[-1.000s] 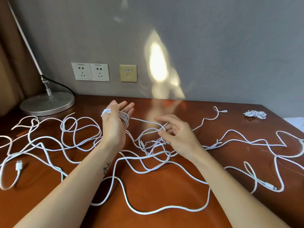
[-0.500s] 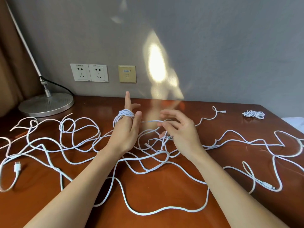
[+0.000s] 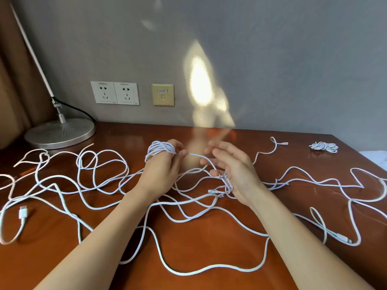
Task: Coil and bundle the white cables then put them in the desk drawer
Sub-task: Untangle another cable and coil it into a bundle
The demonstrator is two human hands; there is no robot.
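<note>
Long white cables (image 3: 100, 181) lie in loose tangled loops across the brown desk (image 3: 199, 248). My left hand (image 3: 161, 170) is raised over the middle of the desk, and a coil of white cable (image 3: 160, 150) is wound several times round its fingers. A strand runs from that coil to my right hand (image 3: 232, 170), whose fingertips pinch it just to the right. Frayed cable ends (image 3: 225, 185) hang by my right palm. A small finished cable bundle (image 3: 324, 147) lies at the far right of the desk. No drawer is in view.
A desk lamp with a round metal base (image 3: 60, 133) stands at the far left, its black cord trailing behind. Wall sockets (image 3: 115, 93) and a beige data port (image 3: 163, 94) sit on the grey wall. Cable plugs lie at left (image 3: 23, 213) and right (image 3: 343, 239).
My left hand has swung right and turned, with more turns of cable wound round its fingers. My right hand has risen slightly, feeding the strand toward the coil.
</note>
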